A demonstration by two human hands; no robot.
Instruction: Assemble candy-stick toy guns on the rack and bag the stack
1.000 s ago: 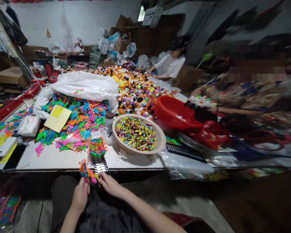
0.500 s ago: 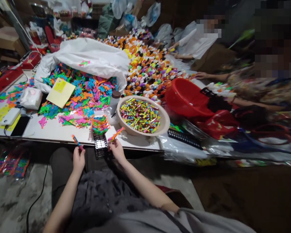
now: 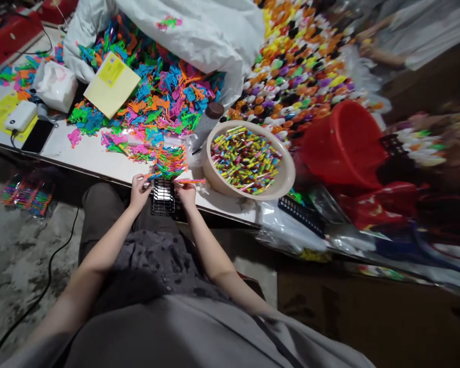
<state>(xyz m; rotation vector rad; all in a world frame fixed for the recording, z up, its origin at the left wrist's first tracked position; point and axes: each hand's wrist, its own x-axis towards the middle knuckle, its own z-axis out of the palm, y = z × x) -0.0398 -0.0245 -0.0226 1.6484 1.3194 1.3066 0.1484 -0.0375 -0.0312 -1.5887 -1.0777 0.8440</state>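
My left hand (image 3: pixel 139 192) pinches a small blue plastic toy piece (image 3: pixel 153 176) at the left side of a black slotted rack (image 3: pixel 163 198). On the rack's other side, my right hand (image 3: pixel 186 194) grips a thin orange-and-pink plastic toy piece (image 3: pixel 193 181) that points right. The rack juts over the table's front edge, its near slots bare. A tight row of green, orange and pink pieces (image 3: pixel 170 162) fills its far end. Behind it spreads a heap of similar bright pieces (image 3: pixel 168 102), spilling from a white sack (image 3: pixel 199 36). Their exact kind is too small to tell.
A beige basin (image 3: pixel 289 176) of small wrapped tubes stands right of the rack, beside a dark-lidded bottle (image 3: pixel 210 120). Farther right are a red basin (image 3: pixel 325 143) and a co-worker's arm (image 3: pixel 385 53). A phone (image 3: pixel 38 137) and yellow pad (image 3: pixel 111 97) lie left.
The view has tilted down and shifted left. Both hands have come closer to the rack, the left one moving right to its side. Each hand still has a plastic piece.
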